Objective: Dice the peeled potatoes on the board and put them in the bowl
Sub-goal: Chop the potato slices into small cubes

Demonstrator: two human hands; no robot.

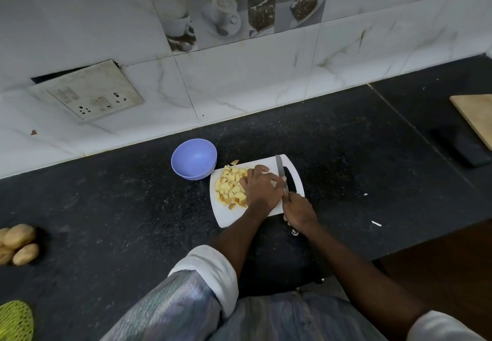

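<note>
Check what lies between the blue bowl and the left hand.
Head view: a heap of diced potato on the white board, between bowl and left hand.

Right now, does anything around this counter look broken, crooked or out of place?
Yes. The switchboard plate on the tiled wall, left of the purple bowl, hangs askew, its upper edge pulled away from the wall with a dark gap behind it. One potato cube lies apart from the pile, near the cutting board's far edge.
</note>
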